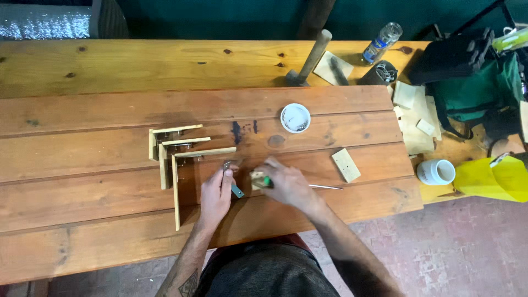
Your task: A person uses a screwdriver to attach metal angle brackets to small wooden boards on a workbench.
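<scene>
Two hands meet on my worktop (82,159): left hand (215,193) pinches a small metal bracket (236,190) beside the wooden L-frame (181,165), right hand (286,184) is closed around a green-handled screwdriver (265,180); I judge the bracket light, stiff, slippery, best held by its edges.

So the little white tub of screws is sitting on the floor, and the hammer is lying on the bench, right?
Not quite. The head view shows the white tub of screws sitting on the wooden bench, up past both hands, not on the floor. The hammer does lie on the bench.
</scene>
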